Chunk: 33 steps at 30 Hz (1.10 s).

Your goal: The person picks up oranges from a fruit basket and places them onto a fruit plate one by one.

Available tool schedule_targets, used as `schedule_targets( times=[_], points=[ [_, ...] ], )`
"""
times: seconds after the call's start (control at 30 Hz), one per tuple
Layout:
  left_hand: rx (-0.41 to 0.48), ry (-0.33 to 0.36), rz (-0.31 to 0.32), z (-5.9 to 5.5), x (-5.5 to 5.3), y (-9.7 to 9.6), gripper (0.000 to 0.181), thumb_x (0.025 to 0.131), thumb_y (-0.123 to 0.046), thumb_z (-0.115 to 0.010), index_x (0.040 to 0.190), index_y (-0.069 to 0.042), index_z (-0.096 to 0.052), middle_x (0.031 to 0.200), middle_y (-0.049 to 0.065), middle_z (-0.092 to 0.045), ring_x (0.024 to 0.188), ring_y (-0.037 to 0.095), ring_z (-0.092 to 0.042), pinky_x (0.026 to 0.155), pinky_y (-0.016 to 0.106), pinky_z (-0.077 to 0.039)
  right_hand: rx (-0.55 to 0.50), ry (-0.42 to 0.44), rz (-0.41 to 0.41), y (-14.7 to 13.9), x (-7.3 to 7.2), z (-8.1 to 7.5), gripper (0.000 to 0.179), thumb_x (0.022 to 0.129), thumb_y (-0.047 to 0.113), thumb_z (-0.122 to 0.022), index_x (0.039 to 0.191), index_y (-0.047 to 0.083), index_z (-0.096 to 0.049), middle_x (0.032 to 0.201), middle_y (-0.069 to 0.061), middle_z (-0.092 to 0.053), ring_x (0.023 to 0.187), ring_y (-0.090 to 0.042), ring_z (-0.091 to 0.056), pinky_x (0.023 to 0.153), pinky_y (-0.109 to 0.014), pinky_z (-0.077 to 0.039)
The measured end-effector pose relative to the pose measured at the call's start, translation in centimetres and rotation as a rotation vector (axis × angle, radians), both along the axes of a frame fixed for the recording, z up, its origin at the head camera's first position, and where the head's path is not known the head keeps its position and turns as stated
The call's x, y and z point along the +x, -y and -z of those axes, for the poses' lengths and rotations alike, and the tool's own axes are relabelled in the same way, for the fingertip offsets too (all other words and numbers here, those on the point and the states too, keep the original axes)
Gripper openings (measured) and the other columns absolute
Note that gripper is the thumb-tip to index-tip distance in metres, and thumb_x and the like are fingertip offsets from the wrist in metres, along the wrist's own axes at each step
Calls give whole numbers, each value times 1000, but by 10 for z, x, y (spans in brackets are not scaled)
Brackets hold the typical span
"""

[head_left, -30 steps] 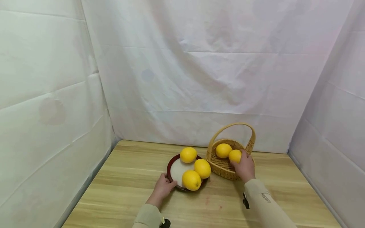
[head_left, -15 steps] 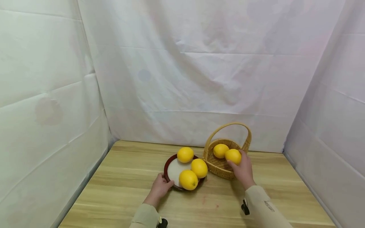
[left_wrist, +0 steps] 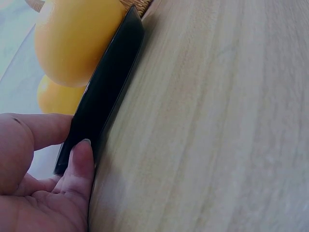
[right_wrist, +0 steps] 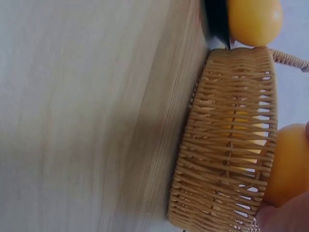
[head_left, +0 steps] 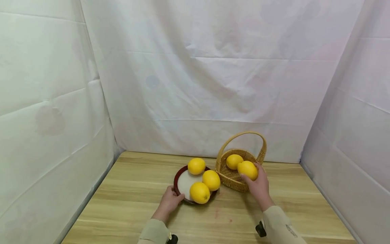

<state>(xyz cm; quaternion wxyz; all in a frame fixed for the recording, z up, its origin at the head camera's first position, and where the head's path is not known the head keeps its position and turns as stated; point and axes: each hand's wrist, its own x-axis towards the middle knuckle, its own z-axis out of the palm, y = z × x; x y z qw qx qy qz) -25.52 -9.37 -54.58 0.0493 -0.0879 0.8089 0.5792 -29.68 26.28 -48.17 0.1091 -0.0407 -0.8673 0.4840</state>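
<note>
Filling the top and both sides of the head view, creased white sheeting [head_left: 146, 84] hangs behind a wood-grain worktop [head_left: 122, 203], which spreads across the lower middle of the frame. Right of centre on it stands a woven wicker basket [head_left: 233, 183], upright, its arched handle rising toward the sheeting. Just beside it, near the lower centre, is a round shallow plate [head_left: 176, 184] with a dark red rim and pale inside; whether plate and basket touch is hard to tell. At the plate's lower left, the left hand [head_left: 170, 200] pinches the rim between thumb and fingers. At the basket's right side, the right hand [head_left: 259, 184] grips a lemon [head_left: 247, 170], thumb to its lower left, over the basket's right part. A second lemon [head_left: 234, 162] lies in the basket, left of the held one. Three lemons sit on the plate: an upper lemon [head_left: 196, 166], a right lemon [head_left: 211, 180] and a lower lemon [head_left: 199, 192]. Small reddish marks [head_left: 217, 213] dot the worktop at lower centre.
</note>
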Motion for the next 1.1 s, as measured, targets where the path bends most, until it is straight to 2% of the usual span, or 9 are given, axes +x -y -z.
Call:
schedule_targets(
  times=[0.4, 0.67, 1.1],
  points=[
    [-4, -25, 6, 0, -1, 1, 61, 93, -15, -69, 139, 10, -39, 96, 14, -66, 81, 16, -60, 73, 32, -51, -68, 23, -38, 14, 18, -4, 87, 90, 40, -75, 156, 11, -27, 154, -20, -38, 132, -38, -45, 107, -56, -40],
    [17, -21, 0, 0, 0, 0, 61, 92, -14, -70, 139, 11, -39, 97, 14, -66, 82, 16, -59, 72, 30, -52, -77, 40, -62, 21, 25, -3, 86, 90, 36, -76, 156, 11, -27, 154, -19, -38, 133, -38, -46, 108, -57, -41],
    [33, -26, 2, 0, 1, 0, 60, 92, -12, -69, 139, 11, -39, 96, 13, -66, 80, 16, -60, 72, 30, -52, -86, 16, -84, 27, 37, 0, 86, 89, 34, -78, 155, 10, -29, 154, -18, -38, 134, -36, -46, 108, -56, -40]
  ],
)
